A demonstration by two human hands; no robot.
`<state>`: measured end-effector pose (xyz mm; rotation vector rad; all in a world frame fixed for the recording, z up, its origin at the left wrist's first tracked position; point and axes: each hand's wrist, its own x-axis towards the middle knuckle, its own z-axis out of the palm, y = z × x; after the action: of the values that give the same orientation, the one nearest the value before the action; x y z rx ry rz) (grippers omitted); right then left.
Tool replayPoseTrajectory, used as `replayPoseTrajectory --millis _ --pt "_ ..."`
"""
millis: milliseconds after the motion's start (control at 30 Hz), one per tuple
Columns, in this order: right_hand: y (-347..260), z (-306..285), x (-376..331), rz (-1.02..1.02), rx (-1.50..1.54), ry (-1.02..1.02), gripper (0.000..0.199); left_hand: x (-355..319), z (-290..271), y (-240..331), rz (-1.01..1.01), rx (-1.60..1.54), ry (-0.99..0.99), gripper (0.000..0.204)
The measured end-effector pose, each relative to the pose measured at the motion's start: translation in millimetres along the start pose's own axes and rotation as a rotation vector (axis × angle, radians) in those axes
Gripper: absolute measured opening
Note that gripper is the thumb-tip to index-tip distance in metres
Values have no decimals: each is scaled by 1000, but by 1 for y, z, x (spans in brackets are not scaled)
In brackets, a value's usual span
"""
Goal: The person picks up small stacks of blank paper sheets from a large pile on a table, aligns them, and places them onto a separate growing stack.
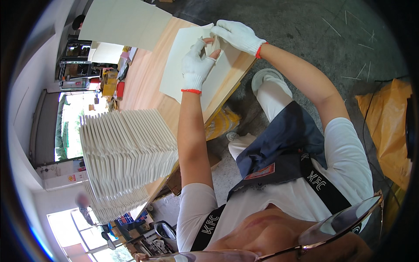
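Both my hands wear white knitted gloves with red cuffs, and the thumb and a fingertip of the left one are bare. My left hand point(195, 70) is closed at its fingertips on a cream, layered paper-like piece point(213, 47). At the far end of that piece, my right hand point(238, 36) grips it with fingers bent round; its fingertips are partly hidden. Under the hands a large white sheet point(173, 65) lies on the wooden table point(146, 72), near its right edge.
A tall stack of white folded pieces point(126, 148) stands left of my left forearm. Large pale sheets point(126, 22) cover the table's far end. A yellow bag point(223, 123) sits below the table edge, an orange sack point(386, 131) at right. Thin white strips point(358, 72) litter the floor.
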<state>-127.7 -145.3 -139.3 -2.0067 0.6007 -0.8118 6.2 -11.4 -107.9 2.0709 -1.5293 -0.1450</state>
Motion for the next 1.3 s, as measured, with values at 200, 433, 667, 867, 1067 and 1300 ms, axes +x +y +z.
replayPoseTrajectory --millis 200,433,667,867,1067,1300 --pt "4 1 0 -3 2 27 41 1 -1 5 -47 -46 -10 37" --pt "5 3 0 -17 4 42 40 0 -3 5 -57 -42 -16 35" --pt "-22 4 -12 172 118 -28 48 -7 -7 8 87 63 42 60" --pt "-27 13 -21 358 686 -205 27 -43 -1 32 245 -17 181 63" --pt "-24 -3 -49 392 958 -183 25 -176 52 29 -440 -1394 152 48" --pt "-17 -57 -99 467 865 -319 21 -202 -1 22 -664 -1783 335 52"
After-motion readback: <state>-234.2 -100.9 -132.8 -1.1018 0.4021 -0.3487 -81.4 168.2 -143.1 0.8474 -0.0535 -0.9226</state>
